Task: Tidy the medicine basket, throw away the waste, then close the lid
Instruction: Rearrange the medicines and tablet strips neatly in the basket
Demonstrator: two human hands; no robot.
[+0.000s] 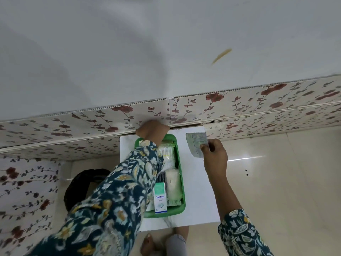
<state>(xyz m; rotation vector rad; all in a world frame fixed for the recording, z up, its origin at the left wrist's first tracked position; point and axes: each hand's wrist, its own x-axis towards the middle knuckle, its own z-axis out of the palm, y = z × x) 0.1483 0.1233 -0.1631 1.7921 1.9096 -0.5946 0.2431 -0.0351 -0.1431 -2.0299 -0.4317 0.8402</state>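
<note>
A green medicine basket stands on a small white table against the flowered wall. It holds a white and green Optibex box, a packet of cotton buds and a white packet. My left hand reaches over the basket's far end, fingers curled down; whether it grips anything is hidden. My right hand is right of the basket and pinches a silver blister strip above the table.
A black bag or bin sits on the floor left of the table. Flowered wall panels run behind the table. Pale floor tiles spread to the right. My foot shows below the table's near edge.
</note>
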